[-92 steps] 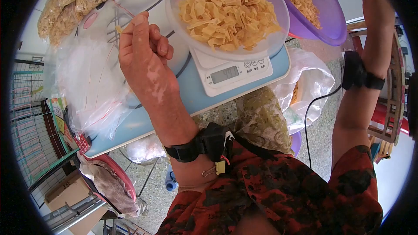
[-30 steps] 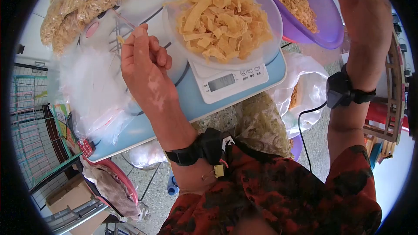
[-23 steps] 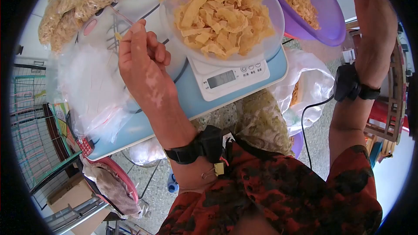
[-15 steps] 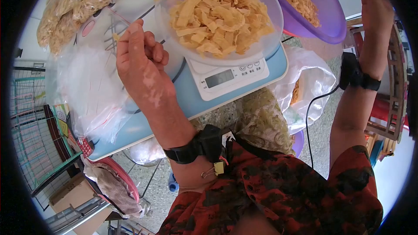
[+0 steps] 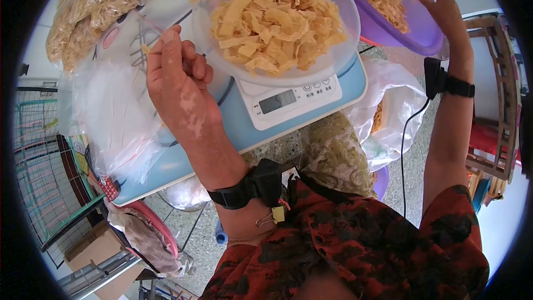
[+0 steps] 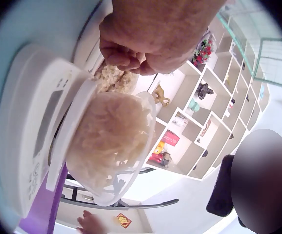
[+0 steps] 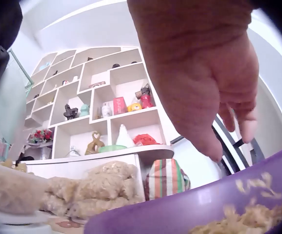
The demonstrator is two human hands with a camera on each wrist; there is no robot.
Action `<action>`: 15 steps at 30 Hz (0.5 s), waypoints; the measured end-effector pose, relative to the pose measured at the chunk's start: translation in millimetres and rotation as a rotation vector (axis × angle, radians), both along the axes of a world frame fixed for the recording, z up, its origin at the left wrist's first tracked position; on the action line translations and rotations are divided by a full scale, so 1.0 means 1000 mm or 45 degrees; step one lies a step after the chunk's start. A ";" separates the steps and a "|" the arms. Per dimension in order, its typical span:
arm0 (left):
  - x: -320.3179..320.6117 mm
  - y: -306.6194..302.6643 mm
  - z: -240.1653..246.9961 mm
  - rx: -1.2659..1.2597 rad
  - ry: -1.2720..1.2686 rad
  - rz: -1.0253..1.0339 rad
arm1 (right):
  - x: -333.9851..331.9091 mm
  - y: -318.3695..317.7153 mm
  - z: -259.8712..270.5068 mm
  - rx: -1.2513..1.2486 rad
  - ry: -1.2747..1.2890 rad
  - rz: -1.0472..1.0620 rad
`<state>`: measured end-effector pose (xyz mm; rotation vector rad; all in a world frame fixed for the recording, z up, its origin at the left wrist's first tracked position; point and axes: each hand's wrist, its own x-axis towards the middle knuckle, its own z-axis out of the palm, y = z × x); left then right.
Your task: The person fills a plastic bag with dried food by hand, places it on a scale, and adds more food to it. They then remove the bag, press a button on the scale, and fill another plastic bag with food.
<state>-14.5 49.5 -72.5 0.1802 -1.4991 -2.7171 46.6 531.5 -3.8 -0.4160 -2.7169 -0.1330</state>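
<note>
My left hand [image 5: 183, 78] is beside the bowl, over a pile of clear plastic bags [image 5: 116, 111], its fingers curled and thumb against the forefinger. A pink seam line runs up to its fingertips; I cannot tell whether they pinch a bag. My right hand [image 5: 444, 11] has its fingers spread above a purple basin [image 5: 427, 41] of pale dried shavings. A few blurred shavings [image 7: 258, 185] are in the air just below it in the right wrist view. A translucent bowl [image 5: 344, 58] heaped with yellowish dried strips [image 5: 277, 22] stands on a white digital scale [image 5: 300, 105].
Filled clear bags [image 5: 94, 16] lie at the table's back left. The light-blue table [image 5: 144, 180] ends close to my body. An open white sack [image 5: 402, 94] stands at the right below the table. A black cable [image 5: 403, 161] hangs from my right wrist camera.
My right hand, which held a yellowish strip high at the upper right, has come down and left over the purple basin and let go. The left hand stays in about the same pose.
</note>
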 end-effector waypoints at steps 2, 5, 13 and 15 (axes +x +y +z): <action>0.001 0.004 0.005 -0.059 -0.056 0.032 | 0.000 -0.056 0.009 -0.083 0.212 0.142; 0.002 0.009 0.009 -0.100 -0.063 0.065 | -0.002 -0.163 0.044 -0.402 0.289 0.210; 0.004 0.006 0.010 -0.067 -0.109 0.046 | -0.031 -0.231 0.072 -0.434 0.079 1.191; 0.003 0.004 0.010 -0.046 -0.099 0.028 | -0.034 -0.246 0.082 -0.155 0.009 1.213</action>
